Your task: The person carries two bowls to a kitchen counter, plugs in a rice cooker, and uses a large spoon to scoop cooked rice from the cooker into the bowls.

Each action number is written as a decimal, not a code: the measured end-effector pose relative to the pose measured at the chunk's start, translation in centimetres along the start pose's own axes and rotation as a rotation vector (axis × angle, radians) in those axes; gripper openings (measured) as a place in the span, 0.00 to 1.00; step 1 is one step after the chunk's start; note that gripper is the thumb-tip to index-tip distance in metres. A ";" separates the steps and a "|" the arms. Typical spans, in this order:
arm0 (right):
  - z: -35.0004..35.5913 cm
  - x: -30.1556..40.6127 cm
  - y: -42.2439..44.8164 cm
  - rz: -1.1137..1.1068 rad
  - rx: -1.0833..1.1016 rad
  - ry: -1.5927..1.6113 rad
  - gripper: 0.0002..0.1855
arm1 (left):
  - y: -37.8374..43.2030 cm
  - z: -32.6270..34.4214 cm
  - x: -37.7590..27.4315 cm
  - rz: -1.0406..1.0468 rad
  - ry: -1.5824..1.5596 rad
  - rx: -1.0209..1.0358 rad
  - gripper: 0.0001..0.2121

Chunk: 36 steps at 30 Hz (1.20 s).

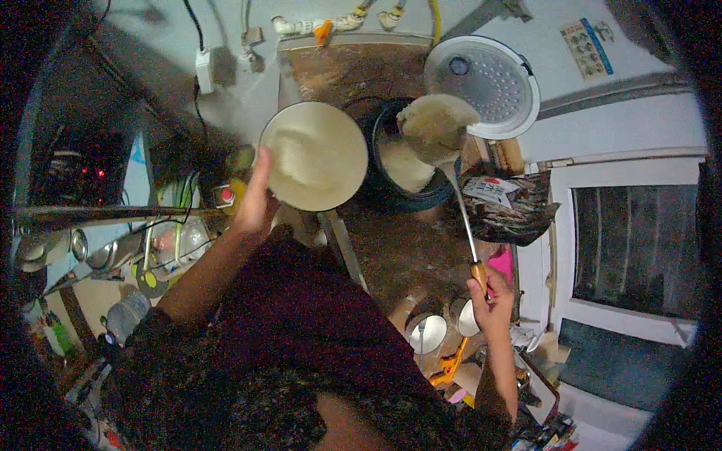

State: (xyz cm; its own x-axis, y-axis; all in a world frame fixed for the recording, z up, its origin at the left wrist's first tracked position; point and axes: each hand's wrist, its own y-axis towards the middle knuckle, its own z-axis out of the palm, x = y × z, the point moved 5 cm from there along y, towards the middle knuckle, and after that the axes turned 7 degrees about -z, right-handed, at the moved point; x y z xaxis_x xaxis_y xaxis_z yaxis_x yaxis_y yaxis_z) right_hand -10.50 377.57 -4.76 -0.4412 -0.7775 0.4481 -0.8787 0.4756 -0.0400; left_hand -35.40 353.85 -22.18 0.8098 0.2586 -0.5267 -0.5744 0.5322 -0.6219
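My left hand [255, 194] holds a round cream-coloured bowl [316, 157] by its left rim; its inside faces the camera. In my right hand [492, 299] is the wooden-ended handle of a long metal ladle or turner [467, 220]. Its head lies hidden under a large lump of cooked rice [439, 125], lifted over the upper right rim of a dark rice cooker [426, 197]. More pale rice [407, 168] lies inside the pot. Behind it, the cooker's raised lid [510, 90] shows a dotted inner plate and a round vent. The bowl is just left of the cooker.
A crumpled dark plastic bag [507, 217] sits right of the cooker on the brown counter [383, 248]. Nearer me are a white bowl with a fork [430, 334], another white dish [468, 318] and an orange tool [449, 363]. Pipes with an orange valve [322, 31] run along the wall.
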 end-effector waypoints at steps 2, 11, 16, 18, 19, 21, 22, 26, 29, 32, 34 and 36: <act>0.2 1.1 0.1 -0.027 -0.019 0.015 0.16 | -0.4 0.8 0.0 -0.035 0.058 0.059 0.31; 2.9 6.9 0.8 -0.288 0.134 -0.376 0.15 | -0.1 2.0 0.5 0.051 0.068 0.078 0.31; 4.4 7.7 0.6 -0.317 0.139 -0.549 0.18 | 0.3 -0.1 1.9 0.099 0.108 -0.062 0.29; 4.3 8.6 1.2 -0.314 0.145 -0.537 0.18 | -0.4 0.4 1.5 0.072 0.062 -0.006 0.30; 4.1 8.6 1.4 -0.319 0.146 -0.538 0.18 | -0.7 0.4 1.1 0.074 0.059 -0.009 0.30; 3.5 8.1 1.8 -0.243 0.117 -0.341 0.15 | -1.3 0.7 0.5 0.072 0.036 0.061 0.33; 3.3 8.5 1.7 -0.262 0.054 -0.334 0.12 | -1.5 0.8 0.2 0.076 0.032 0.057 0.33; 2.8 8.8 1.1 -0.207 0.006 -0.315 0.10 | -1.5 0.2 -0.2 0.069 0.038 0.040 0.33; 2.9 8.0 0.9 -0.169 0.016 -0.137 0.11 | -1.3 -0.6 0.4 0.031 0.040 -0.009 0.34; 2.4 8.0 0.5 -0.218 -0.031 -0.181 0.10 | -1.0 -1.3 0.6 0.042 0.070 -0.048 0.35; 2.3 8.3 0.7 -0.256 -0.006 -0.252 0.10 | -1.0 -1.1 0.4 0.055 0.099 -0.053 0.35; 2.1 8.7 1.0 -0.285 0.016 -0.328 0.10 | -1.3 -0.1 -0.2 0.055 0.098 -0.017 0.35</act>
State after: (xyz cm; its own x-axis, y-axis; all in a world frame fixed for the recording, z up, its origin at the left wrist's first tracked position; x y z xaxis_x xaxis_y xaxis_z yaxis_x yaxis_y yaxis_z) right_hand -15.57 370.40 -2.77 -0.2130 -0.9676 0.1359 -0.9753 0.2188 0.0292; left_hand -34.82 353.00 -21.30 0.7622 0.2061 -0.6137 -0.6199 0.5054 -0.6002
